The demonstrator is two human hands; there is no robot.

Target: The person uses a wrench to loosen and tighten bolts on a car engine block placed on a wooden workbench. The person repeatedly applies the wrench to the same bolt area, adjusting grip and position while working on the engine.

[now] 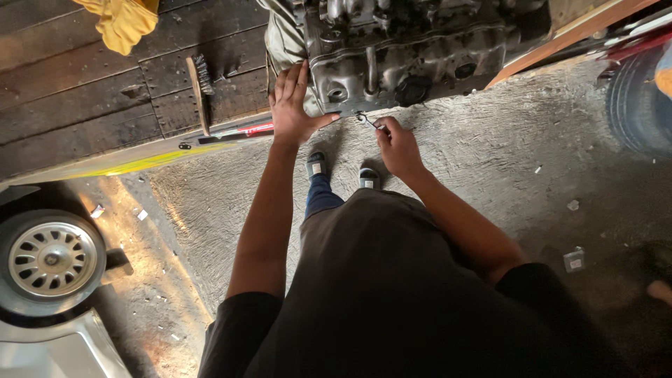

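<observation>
dark shirt cloth (392, 294) fills the near part of the view, with both bare arms reaching away from it toward a grimy metal engine (399, 49) that sits at the far edge of the concrete floor (532, 161). two shoes (316, 165) show just beyond the shirt, toes toward the engine.

left hand (292, 105) lies flat and spread against the engine's near left corner, fingers released and pressing on the casing rather than gripping anything. right hand (397, 145) is clenched around the handle of a small wrench (367, 120), whose far end meets the engine's lower edge, seemingly at a bolt there; the bolt itself is too small to make out.

to do this turning well, it seems wise to seat the wrench head fully and square before pulling, since a half-seated head could slip and round the corners. the flat left palm looks well placed to steady the block against the pull. short, even strokes would likely suit the little room between the handle and the floor, and the knuckles sit close to rough concrete should the tool slip.

to the left, a brush (200, 87) rests on dark wooden boards (84, 91), a yellow cloth (120, 22) lies farther off, and a car wheel (50, 257) sits near left.
</observation>
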